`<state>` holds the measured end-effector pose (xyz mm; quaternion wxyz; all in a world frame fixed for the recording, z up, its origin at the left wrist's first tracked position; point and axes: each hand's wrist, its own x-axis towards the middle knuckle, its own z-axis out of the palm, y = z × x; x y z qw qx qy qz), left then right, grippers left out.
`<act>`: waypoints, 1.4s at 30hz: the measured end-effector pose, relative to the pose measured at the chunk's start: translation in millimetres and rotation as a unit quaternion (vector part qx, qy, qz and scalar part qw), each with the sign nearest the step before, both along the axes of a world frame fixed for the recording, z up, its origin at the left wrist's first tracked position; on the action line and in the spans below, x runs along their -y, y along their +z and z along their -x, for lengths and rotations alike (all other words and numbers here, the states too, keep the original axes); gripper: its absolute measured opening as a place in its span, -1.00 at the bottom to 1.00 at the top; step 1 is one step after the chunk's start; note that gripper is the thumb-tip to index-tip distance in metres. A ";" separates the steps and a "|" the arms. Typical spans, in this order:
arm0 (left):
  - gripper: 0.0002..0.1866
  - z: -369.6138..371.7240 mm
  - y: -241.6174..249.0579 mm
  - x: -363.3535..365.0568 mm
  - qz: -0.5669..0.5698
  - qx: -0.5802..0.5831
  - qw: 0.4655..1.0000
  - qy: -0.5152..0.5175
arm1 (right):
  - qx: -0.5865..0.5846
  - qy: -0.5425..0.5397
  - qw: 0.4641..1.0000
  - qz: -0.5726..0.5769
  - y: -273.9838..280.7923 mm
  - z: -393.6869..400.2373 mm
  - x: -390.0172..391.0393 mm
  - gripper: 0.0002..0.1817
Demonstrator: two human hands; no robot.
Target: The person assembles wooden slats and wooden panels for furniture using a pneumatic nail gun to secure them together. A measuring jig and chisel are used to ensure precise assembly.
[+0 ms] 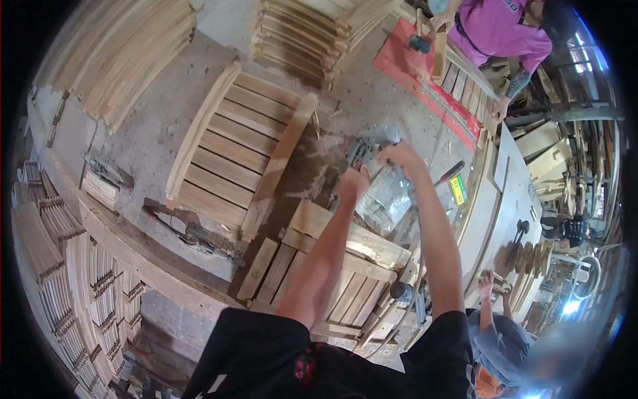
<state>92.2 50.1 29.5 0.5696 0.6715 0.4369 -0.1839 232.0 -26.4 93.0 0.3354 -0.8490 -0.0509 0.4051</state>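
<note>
Grey metal tool (357,151) at curled left hand (353,183) and right hand (401,155), hold unclear to me; loose plastic (387,199) could snag it

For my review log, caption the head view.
Bare left hand beside right hand over dusty grey worktop, near slatted pale wooden panel.

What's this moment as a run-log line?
left hand: at metal item, grip unclear; right hand: close beside; slatted panel: lying left; yellow-green box: lying right

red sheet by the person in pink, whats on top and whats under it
A black-headed mallet appears to rest on the red sheet, beside a wooden piece. What lies under the sheet is covered.
</note>
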 end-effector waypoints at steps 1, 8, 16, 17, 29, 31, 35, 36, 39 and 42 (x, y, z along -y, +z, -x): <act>-0.37 -0.7 -1.0 0.9 -0.003 0.008 1.000 0.006 | 0.001 -0.032 0.999 -0.037 -0.5 4.8 3.6 -0.80; -0.36 -4.5 -13.9 5.2 -0.011 -0.020 1.000 0.019 | -0.033 -0.187 0.967 -0.170 28.9 39.4 29.7 -0.76; -0.41 -3.0 -3.3 5.2 -0.041 0.007 0.998 0.053 | -0.045 -0.294 0.926 -0.231 44.2 53.6 42.7 -0.73; -0.41 -1.6 -2.8 6.4 -0.044 0.010 0.997 0.057 | -0.024 -0.277 0.937 -0.213 35.7 50.8 49.2 -0.72; -0.31 -4.3 -21.8 10.3 -0.048 0.029 0.996 0.065 | -0.057 -0.197 0.964 -0.171 -23.4 34.5 31.9 -0.75; -0.39 -5.4 -20.4 6.7 -0.040 0.014 0.998 0.053 | -0.058 -0.195 0.967 -0.156 -21.9 37.4 33.3 -0.76; -0.41 -3.2 -4.3 3.7 -0.033 0.001 0.998 0.046 | -0.065 -0.201 0.965 -0.157 -21.4 37.5 30.8 -0.75; -0.41 -3.5 -4.9 3.8 -0.033 0.001 0.998 0.045 | -0.058 -0.202 0.964 -0.162 -21.3 36.8 28.5 -0.74; -0.42 -3.2 -4.1 3.7 -0.038 0.002 0.998 0.040 | -0.051 -0.191 0.967 -0.164 -23.0 34.1 25.4 -0.74; -0.42 -3.1 -3.3 2.7 -0.043 0.008 0.998 0.041 | -0.047 -0.184 0.969 -0.160 -23.1 30.3 23.1 -0.74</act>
